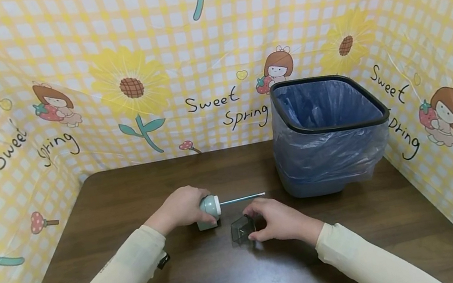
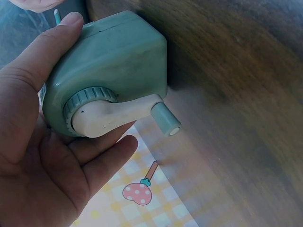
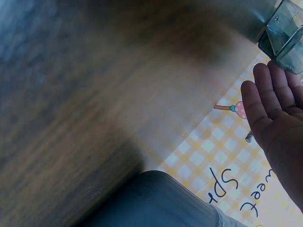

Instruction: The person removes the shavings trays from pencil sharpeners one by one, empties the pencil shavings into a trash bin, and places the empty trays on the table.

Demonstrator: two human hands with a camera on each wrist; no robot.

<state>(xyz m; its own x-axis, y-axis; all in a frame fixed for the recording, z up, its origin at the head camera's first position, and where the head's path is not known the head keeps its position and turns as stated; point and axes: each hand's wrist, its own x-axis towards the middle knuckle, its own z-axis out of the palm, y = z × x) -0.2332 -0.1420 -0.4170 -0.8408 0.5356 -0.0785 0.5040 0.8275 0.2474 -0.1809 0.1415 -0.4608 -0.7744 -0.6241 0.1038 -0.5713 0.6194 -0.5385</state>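
Note:
My left hand (image 1: 181, 207) grips a green hand-crank pencil sharpener (image 2: 118, 56) above the table, its thumb on one side in the left wrist view. The cream crank (image 2: 118, 113) with its green knob faces that camera. From the sharpener's white front a teal pencil (image 1: 241, 199) sticks out to the right. Between thumb and fingers, my right hand (image 1: 283, 217) holds a smoky see-through shavings drawer (image 1: 242, 231), apart from the sharpener and just below the pencil's end. In the right wrist view the drawer (image 3: 286, 40) shows at the top right corner, by the fingertips. Its contents are unclear.
A bin (image 1: 338, 129) with a black rim and bluish plastic liner stands at the back right of the brown wooden table (image 1: 126, 189). Yellow checked cloth (image 1: 193, 56) with flower prints hangs behind and along both sides.

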